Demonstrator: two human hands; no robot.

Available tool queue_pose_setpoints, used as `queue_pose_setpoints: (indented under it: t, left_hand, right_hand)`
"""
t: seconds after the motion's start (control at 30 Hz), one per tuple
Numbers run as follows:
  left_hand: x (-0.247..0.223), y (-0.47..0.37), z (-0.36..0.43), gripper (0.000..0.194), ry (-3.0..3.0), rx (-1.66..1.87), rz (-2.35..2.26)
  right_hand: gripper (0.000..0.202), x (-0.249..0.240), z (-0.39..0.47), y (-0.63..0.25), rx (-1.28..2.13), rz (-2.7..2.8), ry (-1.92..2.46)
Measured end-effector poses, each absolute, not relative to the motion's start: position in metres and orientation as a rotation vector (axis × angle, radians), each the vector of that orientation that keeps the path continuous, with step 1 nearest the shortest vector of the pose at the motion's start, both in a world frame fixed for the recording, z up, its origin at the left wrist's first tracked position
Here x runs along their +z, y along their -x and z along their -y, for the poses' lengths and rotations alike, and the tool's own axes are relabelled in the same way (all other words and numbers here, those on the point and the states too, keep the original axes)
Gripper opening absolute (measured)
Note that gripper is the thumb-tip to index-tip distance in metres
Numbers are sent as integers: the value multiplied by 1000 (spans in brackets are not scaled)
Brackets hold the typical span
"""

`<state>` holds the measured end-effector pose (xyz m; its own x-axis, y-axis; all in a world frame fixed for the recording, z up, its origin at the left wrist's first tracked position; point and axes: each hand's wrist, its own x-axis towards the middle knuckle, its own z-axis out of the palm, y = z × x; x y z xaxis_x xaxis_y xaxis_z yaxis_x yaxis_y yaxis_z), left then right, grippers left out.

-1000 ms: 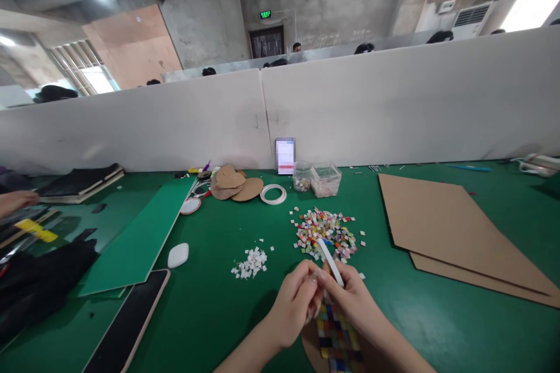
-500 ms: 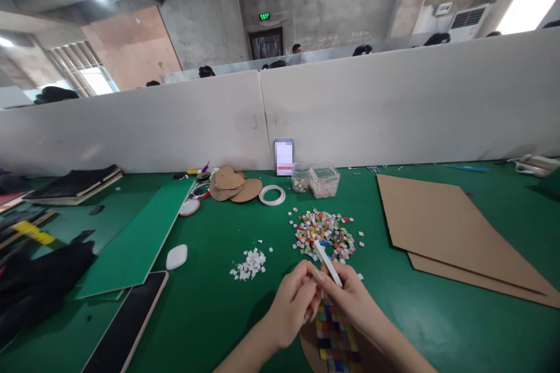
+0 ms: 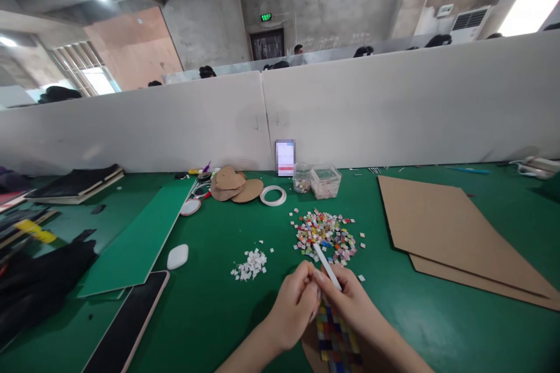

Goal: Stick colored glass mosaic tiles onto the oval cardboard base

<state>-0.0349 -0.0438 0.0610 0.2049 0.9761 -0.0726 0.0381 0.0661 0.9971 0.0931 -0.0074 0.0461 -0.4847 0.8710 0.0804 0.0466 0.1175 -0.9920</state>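
Observation:
My right hand [image 3: 355,302] is closed on a slim white stick [image 3: 324,262], which points up and away from me over the colored tiles. My left hand [image 3: 291,306] meets it at the fingertips, its fingers curled and pinched; whatever lies between them is hidden. Below both hands is a mosaic of multicolored square tiles [image 3: 335,341] on a brown board [image 3: 310,348], partly covered by my right hand and forearm. Just beyond my hands spreads a pile of loose colored tiles [image 3: 326,233]. A smaller heap of white chips [image 3: 251,265] lies to the left.
Two clear containers [image 3: 325,182] and a lit phone [image 3: 286,158] stand by the white partition [image 3: 196,122]. Cardboard sheets [image 3: 446,227] lie right. Leftward are cardboard discs [image 3: 247,191], a white ring [image 3: 273,196], a white case [image 3: 177,257], a green board [image 3: 140,239] and a dark slab [image 3: 126,326].
Both hands keep nearly the same pose, fingertips together. The white stick's tip has shifted very slightly, and the whole view has drifted a little.

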Motion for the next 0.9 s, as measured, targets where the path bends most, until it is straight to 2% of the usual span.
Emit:
queue_pose_setpoints:
  t: [0.17, 0.4, 0.9]
  left_hand:
    - [60, 35, 44, 18, -1340, 984, -1163]
    - [60, 36, 44, 16, -1427, 956, -1216]
    - [63, 35, 45, 22, -1286, 985, -1084]
  right_hand:
    - [34, 44, 8, -94, 1181, 1777, 969]
    - [27, 40, 9, -97, 1069, 1886, 926]
    - [33, 44, 13, -95, 1059, 1752, 1008]
